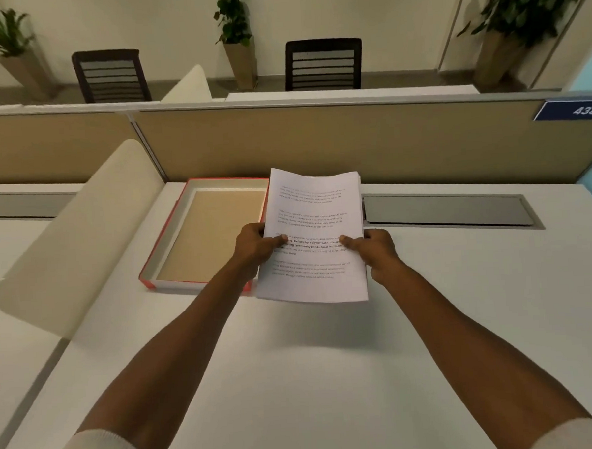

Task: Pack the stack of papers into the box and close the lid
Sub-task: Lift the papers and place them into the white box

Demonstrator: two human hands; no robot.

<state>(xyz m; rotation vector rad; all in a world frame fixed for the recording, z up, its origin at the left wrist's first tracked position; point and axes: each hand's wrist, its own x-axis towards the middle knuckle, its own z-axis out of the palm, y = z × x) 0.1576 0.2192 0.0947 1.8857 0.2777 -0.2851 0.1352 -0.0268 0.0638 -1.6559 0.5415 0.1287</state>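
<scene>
Both hands grip the stack of papers (pixel 314 237), the left hand (pixel 256 248) on its left edge and the right hand (pixel 374 249) on its right edge, thumbs pressed on the top sheet, which judging by the grip keeps the sheets squared and level for lowering. The stack is held above the table (pixel 296 378), overlapping the right rim of the open red box (pixel 171 231) that lies just left of the hands. No lid is identifiable; a tan partition (pixel 318 144) stands beyond the hands, with chairs and potted plants behind it.
</scene>
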